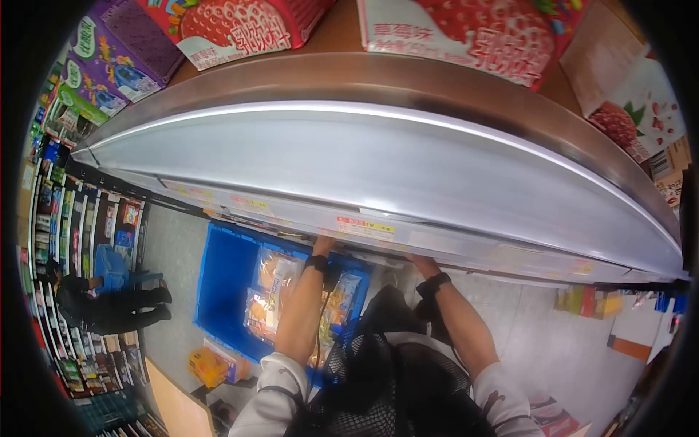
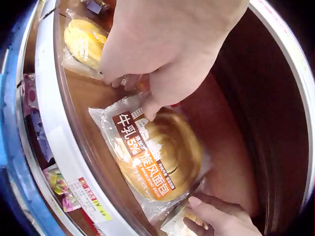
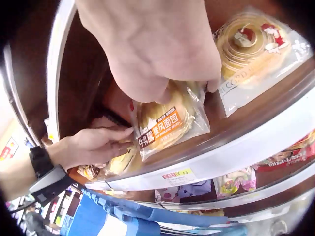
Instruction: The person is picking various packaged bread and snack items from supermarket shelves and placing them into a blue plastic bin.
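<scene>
A clear-wrapped round bread (image 2: 165,147) with brown and orange print lies on the brown shelf between my two hands. My left hand (image 2: 165,54) pinches one edge of its wrapper, the thumb on top and the fingers bent beside it. From the opposite side my right hand (image 3: 157,54) holds the pack, thumb and fingertip at its edge. Beside the right hand in the left wrist view is another small pack (image 2: 177,223). In the head view the left hand (image 1: 323,246) and right hand (image 1: 424,266) reach under the upper shelf, which hides the bread.
A price-tag rail (image 3: 236,160) edges the shelf. Another wrapped bread (image 3: 251,54) lies to the right, a yellow one (image 2: 83,44) beyond the left hand. Below stands a blue crate (image 1: 218,291) holding bagged breads. Overhead juts a wide shelf (image 1: 349,146) with drink cartons. A person (image 1: 95,302) stands far left.
</scene>
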A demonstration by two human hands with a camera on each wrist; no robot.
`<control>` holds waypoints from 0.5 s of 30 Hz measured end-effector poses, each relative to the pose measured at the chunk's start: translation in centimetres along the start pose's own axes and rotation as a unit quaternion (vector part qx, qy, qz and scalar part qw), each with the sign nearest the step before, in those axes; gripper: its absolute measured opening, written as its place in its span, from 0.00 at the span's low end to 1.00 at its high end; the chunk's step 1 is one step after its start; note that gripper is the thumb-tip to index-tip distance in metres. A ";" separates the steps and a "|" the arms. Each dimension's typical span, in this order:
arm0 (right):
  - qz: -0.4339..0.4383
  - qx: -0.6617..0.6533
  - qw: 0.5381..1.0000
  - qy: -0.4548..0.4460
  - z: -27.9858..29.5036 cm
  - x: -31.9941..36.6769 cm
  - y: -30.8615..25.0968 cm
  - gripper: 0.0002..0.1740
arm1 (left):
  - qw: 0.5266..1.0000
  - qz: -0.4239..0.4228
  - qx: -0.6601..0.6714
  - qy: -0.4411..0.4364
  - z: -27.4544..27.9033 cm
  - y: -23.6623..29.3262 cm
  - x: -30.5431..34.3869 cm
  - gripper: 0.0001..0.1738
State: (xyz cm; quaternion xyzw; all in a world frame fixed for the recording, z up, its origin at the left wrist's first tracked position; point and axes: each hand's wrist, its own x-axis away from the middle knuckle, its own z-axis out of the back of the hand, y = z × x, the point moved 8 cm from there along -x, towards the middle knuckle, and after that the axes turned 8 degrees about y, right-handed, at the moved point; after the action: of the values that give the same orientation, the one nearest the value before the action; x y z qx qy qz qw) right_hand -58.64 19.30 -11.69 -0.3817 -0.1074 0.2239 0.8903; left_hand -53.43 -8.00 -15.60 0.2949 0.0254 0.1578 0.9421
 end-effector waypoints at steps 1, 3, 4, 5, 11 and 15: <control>-0.001 -0.006 1.000 0.004 -0.5 -0.4 -0.4 0.19 | 1.000 0.002 0.018 0.003 -0.3 -0.2 -0.2 0.24; 0.002 -0.017 1.000 0.009 -1.6 -0.9 -1.1 0.19 | 0.998 0.010 0.053 0.013 -0.8 -0.4 -0.3 0.24; 0.005 -0.024 1.000 0.011 -1.3 -0.5 -0.9 0.19 | 0.997 0.016 0.069 0.020 -0.8 -0.6 -0.4 0.24; 0.010 -0.032 0.999 0.014 -1.9 -0.7 -1.3 0.19 | 0.996 0.020 0.085 0.028 -0.7 -0.7 -0.6 0.24; 0.006 -0.100 0.994 0.046 -2.5 -0.1 -0.1 0.19 | 0.986 0.036 0.155 0.041 -0.3 -2.2 0.1 0.23; -0.038 -0.134 0.987 0.075 -0.6 0.4 -3.0 0.19 | 0.979 0.047 0.194 0.038 0.2 0.6 0.6 0.22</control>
State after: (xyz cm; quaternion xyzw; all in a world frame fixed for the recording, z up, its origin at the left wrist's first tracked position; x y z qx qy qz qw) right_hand -57.09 17.30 -9.92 -0.5089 -0.0836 0.1441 0.8445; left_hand -53.04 -7.44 -15.01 0.4671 0.0778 0.2051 0.8566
